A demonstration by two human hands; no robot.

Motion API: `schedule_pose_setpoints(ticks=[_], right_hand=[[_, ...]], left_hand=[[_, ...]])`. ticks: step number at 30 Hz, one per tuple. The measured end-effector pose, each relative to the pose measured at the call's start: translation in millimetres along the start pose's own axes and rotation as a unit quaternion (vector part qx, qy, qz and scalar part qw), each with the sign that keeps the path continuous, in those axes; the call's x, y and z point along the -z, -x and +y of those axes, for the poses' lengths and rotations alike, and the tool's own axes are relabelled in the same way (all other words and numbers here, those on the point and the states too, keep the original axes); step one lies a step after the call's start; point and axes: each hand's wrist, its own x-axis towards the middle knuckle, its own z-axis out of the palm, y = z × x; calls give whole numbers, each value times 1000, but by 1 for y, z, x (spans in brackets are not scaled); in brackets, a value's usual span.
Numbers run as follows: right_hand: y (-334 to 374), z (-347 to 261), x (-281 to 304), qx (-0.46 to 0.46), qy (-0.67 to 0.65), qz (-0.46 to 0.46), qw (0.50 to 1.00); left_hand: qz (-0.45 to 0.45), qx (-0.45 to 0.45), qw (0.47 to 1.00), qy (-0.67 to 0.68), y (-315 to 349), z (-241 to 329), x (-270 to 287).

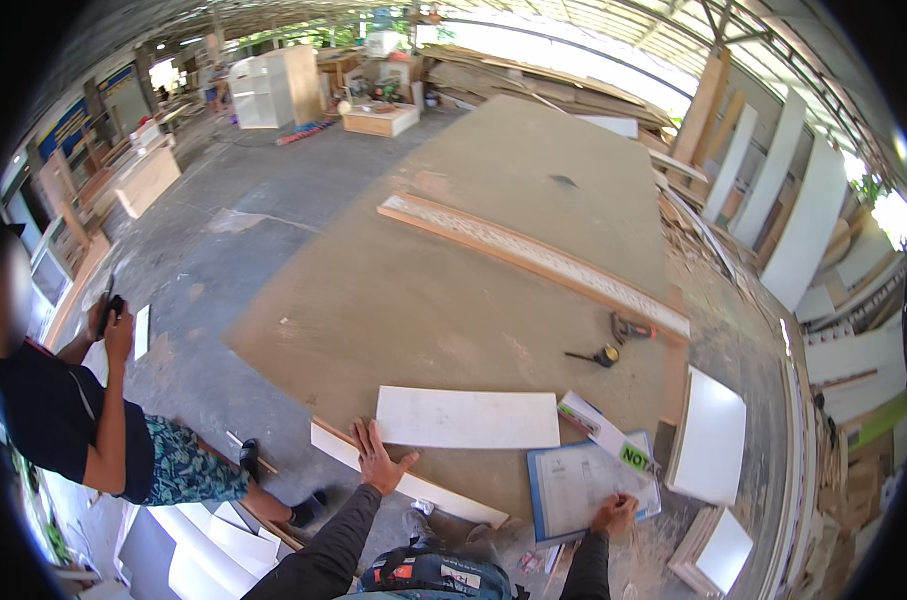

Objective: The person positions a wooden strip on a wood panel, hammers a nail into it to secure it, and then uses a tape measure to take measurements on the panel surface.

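Note:
My left hand (378,460) is open, fingers spread, at the near edge of the large brown worktop (453,320). Its fingertips lie just beside a white rectangular board (467,417), and a long white strip (453,500) runs along the edge under the hand. My right hand (615,513) has curled fingers and rests on a printed drawing sheet (573,475) on a blue clipboard (537,500). Whatever it holds, if anything, is too small to make out. A white-and-green packet or ruler-like strip (605,432) lies across the clipboard's top.
A long narrow board (533,262) crosses the worktop, with a tape measure (606,355) and a dark hand tool (633,328) near its right end. White panels (708,435) are stacked at right. A person (68,420) stands at left holding a dark object.

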Motion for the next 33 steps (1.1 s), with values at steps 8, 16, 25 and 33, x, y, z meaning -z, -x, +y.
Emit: schedule_pose_setpoints(ticks=[8,16,25,33], right_hand=[[-2,-33,10,-3,-99,1,995],[-4,-2,60,-67,-443,-90,889],[127,132,140,-206,-328,-148,910],[287,321,190,-291,-24,-337,895]], left_hand=[[55,-49,997,-6,-19,3,6],[36,29,998,-43,-16,-1,-4],[159,87,983,-14,51,31,-42],[59,-109,986,108,178,178,-119]])
